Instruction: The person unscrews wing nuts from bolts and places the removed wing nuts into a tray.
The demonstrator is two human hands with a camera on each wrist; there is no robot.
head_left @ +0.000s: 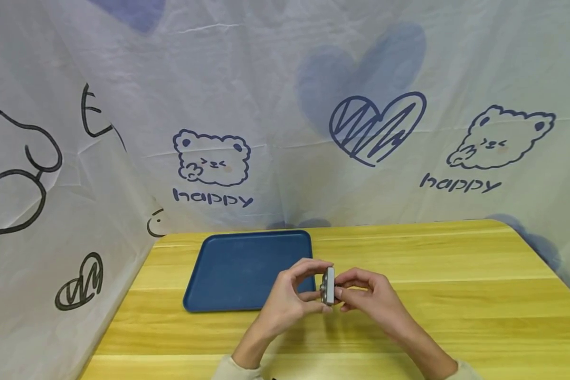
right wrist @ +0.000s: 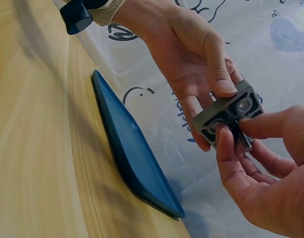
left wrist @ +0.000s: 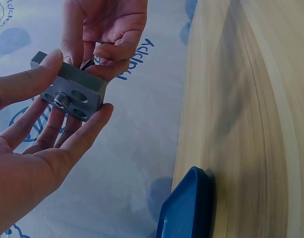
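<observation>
My left hand [head_left: 285, 301] grips a small grey metal block [head_left: 330, 286] by its edges, thumb on one side and fingers on the other. In the left wrist view the block's outer face shows round holes and a socket-head bolt [left wrist: 61, 100] set in one of them. The bolt's threaded end [left wrist: 87, 64] sticks out behind. My right hand [head_left: 372, 293] pinches at that end with thumb and forefinger. From the right wrist view, the block's recessed back [right wrist: 242, 105] faces my right fingertips, which cover part of the threaded end. Whether a nut sits there cannot be told.
A blue tray [head_left: 247, 272] lies on the wooden table [head_left: 456, 295], left of and behind my hands. White sheets [head_left: 275, 105] with printed drawings hang behind the table and at its left.
</observation>
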